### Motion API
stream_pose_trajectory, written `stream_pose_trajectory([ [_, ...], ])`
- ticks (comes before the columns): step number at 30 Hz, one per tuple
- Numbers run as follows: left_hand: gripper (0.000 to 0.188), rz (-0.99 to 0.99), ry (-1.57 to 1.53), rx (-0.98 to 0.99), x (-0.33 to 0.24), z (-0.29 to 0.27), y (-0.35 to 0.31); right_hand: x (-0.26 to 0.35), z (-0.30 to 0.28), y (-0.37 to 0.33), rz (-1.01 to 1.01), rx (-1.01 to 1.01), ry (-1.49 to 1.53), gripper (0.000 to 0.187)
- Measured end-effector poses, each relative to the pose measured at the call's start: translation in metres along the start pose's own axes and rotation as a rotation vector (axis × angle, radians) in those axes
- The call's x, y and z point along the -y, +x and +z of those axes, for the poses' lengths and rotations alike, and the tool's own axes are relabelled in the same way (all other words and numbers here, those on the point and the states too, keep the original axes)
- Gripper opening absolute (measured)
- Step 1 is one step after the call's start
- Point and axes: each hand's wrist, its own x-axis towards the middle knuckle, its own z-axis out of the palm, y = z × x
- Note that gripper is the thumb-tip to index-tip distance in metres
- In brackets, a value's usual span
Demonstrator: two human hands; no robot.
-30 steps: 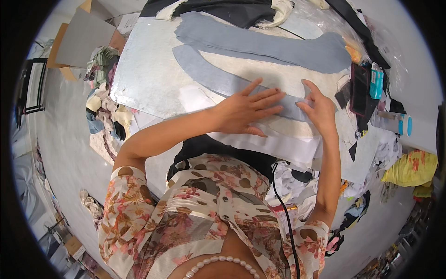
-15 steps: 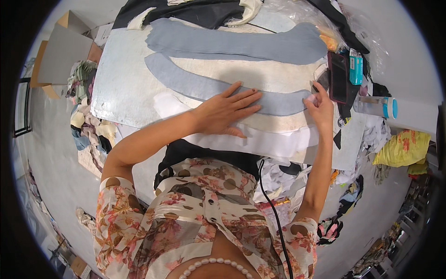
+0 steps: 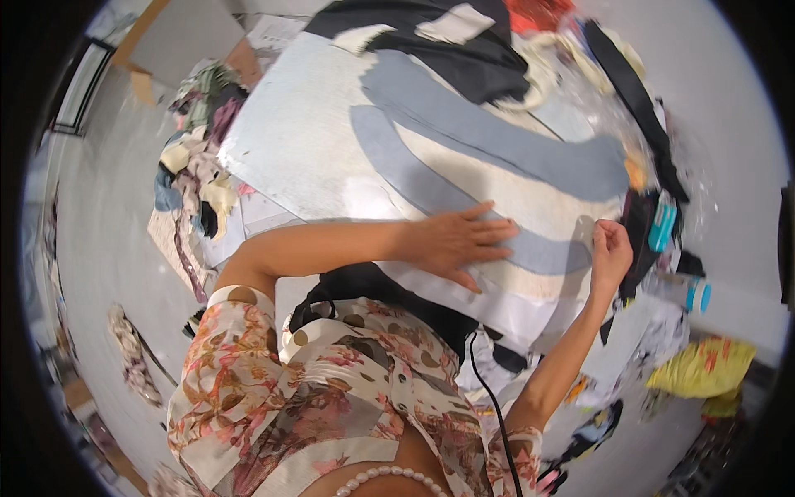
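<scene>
My left hand (image 3: pixel 464 242) lies flat with fingers spread on a narrow, curved grey-blue fabric strip (image 3: pixel 410 174), toward its right part. Just past that strip's right end is my right hand (image 3: pixel 611 251), its fingers curled together in a pinch; whatever they may hold is too small to make out. Beyond the strip rests a wider grey-blue fabric piece (image 3: pixel 497 132) with layered edges. White fabric (image 3: pixel 530 308) spreads along the near edge of the table, partly under my left hand and wrist.
Black cloth (image 3: pixel 414 29) covers the table's far side. At the right are a teal-and-white packet (image 3: pixel 662 222), a clear container with a blue lid (image 3: pixel 700 295) and a yellow bag (image 3: pixel 700 369). Fabric scraps (image 3: pixel 195 178) pile up at the left, near a cardboard box (image 3: pixel 178 37).
The view has turned, so the table appears slanted. My right hand has left the strip's right end and its fingers have drawn together. My left hand stays flat on the strip.
</scene>
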Motion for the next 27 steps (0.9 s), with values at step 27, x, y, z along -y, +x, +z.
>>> stream_pose_trajectory([
  [27,0.028,-0.887,-1.081,-0.946,0.065,-0.080,-0.064,0.161,0.257,0.069,-0.733,0.484,-0.220,0.017],
])
